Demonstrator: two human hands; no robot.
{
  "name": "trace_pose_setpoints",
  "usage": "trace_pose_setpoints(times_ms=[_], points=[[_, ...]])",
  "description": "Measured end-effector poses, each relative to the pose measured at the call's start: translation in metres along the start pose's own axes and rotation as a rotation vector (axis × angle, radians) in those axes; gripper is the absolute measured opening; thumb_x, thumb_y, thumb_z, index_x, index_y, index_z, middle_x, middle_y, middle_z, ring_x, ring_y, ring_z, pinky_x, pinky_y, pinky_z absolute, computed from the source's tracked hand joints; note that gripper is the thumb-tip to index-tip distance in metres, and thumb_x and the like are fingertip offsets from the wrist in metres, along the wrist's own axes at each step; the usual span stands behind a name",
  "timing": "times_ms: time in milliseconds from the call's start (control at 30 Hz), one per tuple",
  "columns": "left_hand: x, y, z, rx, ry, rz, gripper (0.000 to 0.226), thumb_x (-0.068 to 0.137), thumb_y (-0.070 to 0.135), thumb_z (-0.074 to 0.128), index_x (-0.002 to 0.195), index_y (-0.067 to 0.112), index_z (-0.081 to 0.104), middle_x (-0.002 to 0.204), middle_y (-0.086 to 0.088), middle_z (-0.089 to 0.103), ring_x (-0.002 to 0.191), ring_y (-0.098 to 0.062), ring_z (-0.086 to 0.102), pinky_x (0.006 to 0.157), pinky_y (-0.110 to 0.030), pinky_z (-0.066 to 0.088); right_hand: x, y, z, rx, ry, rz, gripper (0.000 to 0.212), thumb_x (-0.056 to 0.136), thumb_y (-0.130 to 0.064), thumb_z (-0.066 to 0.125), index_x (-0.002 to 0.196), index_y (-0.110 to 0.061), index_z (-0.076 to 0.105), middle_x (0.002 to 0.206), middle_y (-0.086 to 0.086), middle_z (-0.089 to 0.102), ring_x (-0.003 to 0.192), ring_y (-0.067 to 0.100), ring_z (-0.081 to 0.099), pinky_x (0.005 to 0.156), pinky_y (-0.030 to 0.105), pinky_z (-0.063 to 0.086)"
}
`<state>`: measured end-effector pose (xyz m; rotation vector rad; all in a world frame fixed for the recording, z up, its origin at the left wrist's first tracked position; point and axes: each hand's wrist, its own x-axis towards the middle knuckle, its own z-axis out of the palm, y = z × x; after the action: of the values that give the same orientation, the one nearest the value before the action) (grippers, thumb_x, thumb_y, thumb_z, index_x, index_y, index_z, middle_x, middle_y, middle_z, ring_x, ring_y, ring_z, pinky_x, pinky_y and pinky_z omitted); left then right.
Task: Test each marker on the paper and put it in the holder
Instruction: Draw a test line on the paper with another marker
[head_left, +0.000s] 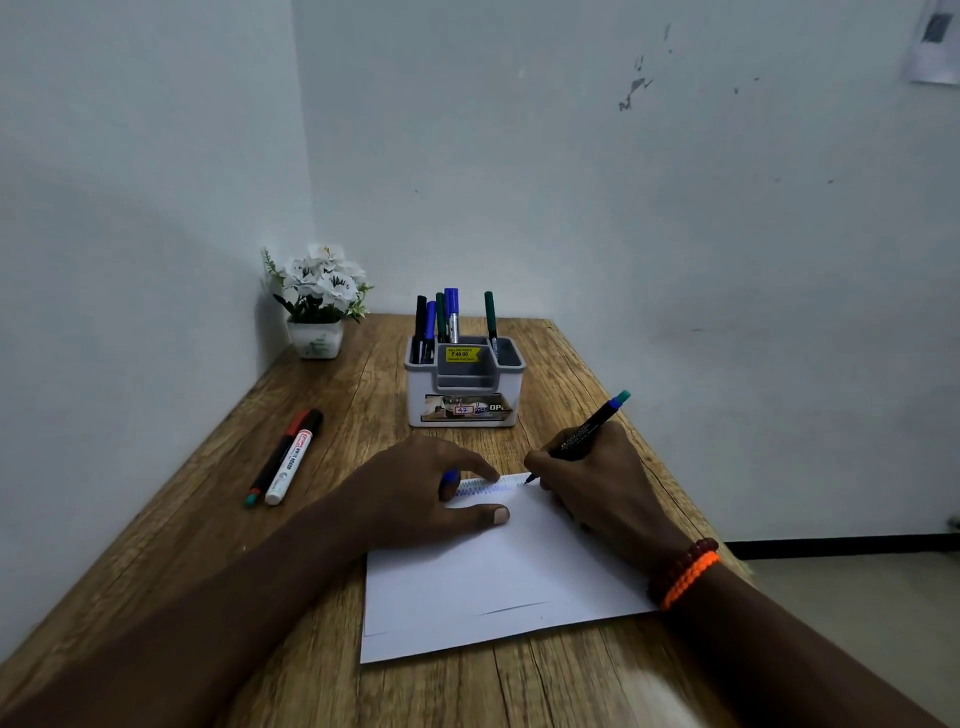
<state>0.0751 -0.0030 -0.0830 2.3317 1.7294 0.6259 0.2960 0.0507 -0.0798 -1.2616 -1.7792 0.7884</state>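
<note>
A white sheet of paper (498, 577) lies on the wooden desk (332, 415). My right hand (597, 483) grips a black marker (592, 426) with a blue end, its tip touching the paper's far edge beside a blue zigzag line (485, 487). My left hand (431, 493) presses flat on the paper and holds a blue cap (449, 480) between its fingers. The grey and white holder (465, 387) stands behind the paper with several markers upright in it. Two more markers, one black and red (283, 452), one white (291, 465), lie to the left.
A small white pot of artificial white flowers (317, 304) stands in the desk's far left corner. Walls close the desk on the left and at the back. The desk's right edge drops to the floor (857, 597).
</note>
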Motion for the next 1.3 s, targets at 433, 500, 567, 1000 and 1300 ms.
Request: trace_pose_setpoints(times_ms=[433,500,567,1000,1300], points=[[-0.001,0.002,-0.002,0.013,0.007,0.007,0.063,0.077,0.082,0.058,0.127,0.043,0.065,0.090,0.012,0.068,0.076,-0.006,0.060,0.068,-0.034,0.056,0.005,0.006,0.001,-0.001,-0.006,0.024,0.023,0.088,-0.029,0.081,0.092,-0.007,0.073,0.079,0.009,0.072,0.063,0.018,0.064,0.053,0.026,0.049],[-0.001,0.001,-0.002,0.008,0.008,0.008,0.063,0.077,0.082,0.058,0.126,0.043,0.066,0.087,0.012,0.068,0.075,-0.006,0.059,0.067,-0.033,0.054,0.006,0.009,0.001,-0.015,0.008,0.023,0.028,0.086,-0.034,0.082,0.094,-0.008,0.073,0.082,0.010,0.072,0.066,0.021,0.066,0.054,0.029,0.052],[-0.001,0.000,-0.002,0.008,0.003,0.006,0.064,0.077,0.083,0.058,0.126,0.043,0.066,0.087,0.012,0.068,0.076,-0.006,0.059,0.067,-0.034,0.054,0.007,0.011,0.001,-0.022,0.019,0.027,0.029,0.084,-0.036,0.082,0.093,-0.009,0.074,0.081,0.009,0.073,0.067,0.021,0.068,0.056,0.031,0.054],[0.000,0.000,-0.002,0.016,-0.002,0.008,0.065,0.077,0.082,0.059,0.128,0.042,0.066,0.087,0.015,0.066,0.074,-0.007,0.059,0.065,-0.030,0.054,0.007,0.010,-0.001,-0.022,0.029,0.022,0.023,0.086,-0.030,0.082,0.087,-0.008,0.075,0.079,0.008,0.074,0.068,0.020,0.068,0.058,0.031,0.056],[0.000,-0.001,-0.001,0.006,0.006,0.011,0.067,0.075,0.085,0.057,0.127,0.043,0.066,0.090,0.011,0.070,0.077,-0.009,0.062,0.069,-0.039,0.057,0.009,0.010,-0.002,-0.016,0.047,0.039,0.022,0.086,-0.029,0.082,0.086,-0.008,0.075,0.078,0.009,0.073,0.066,0.021,0.067,0.061,0.035,0.059]])
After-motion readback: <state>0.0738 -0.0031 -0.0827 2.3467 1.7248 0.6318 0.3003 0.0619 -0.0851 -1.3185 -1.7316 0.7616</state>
